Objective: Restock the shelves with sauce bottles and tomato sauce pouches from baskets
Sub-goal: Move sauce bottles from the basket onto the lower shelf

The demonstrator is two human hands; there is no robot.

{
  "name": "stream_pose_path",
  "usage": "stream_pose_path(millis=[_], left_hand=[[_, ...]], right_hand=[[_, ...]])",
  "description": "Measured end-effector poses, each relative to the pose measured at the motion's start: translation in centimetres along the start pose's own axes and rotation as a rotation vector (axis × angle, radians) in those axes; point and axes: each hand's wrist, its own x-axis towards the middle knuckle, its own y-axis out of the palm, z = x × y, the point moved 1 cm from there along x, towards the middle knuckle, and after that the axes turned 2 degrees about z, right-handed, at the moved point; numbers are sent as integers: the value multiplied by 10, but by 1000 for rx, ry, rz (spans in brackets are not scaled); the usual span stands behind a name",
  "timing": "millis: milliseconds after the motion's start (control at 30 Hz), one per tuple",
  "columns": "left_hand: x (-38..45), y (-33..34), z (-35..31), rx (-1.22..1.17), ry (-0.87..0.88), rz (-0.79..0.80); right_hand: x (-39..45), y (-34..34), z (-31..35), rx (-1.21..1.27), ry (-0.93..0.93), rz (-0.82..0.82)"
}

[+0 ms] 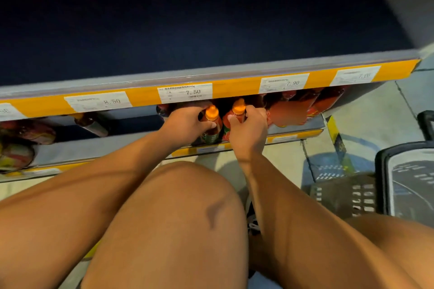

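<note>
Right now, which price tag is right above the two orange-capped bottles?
The 7.50 tag on the yellow shelf strip. The orange-capped bottles sit just below it; the 8.50 tag is further left, the 7.90 tag further right.

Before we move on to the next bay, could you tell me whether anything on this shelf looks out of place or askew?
Yes: left of the hands, one dark bottle lies tipped on the lower shelf, while the two orange-capped bottles held by the left hand and right hand stand upright.
</note>
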Motion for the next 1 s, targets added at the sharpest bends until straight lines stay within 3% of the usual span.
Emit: stream_pose_path(millis=[233,433,533,633,833,1000], left_hand=[[1,5,-11,-50,20,11],[-5,-7,-17,-21,6,83],[-18,-21,-18,-15,20,9],[-40,-38,-20,-37,50,-56],[-95,-61,-37,-69,136,11],[-128,-85,-81,-120,219,-52]], right_hand=[[-1,-3,-10,53,3,-24],[9,-21,8,105,152,59],[10,-38,22,75,152,63],[1,-58,39,-13,221,172],[-27,-113,58,-185,154,245],[-54,-197,81,-126,2,243]])
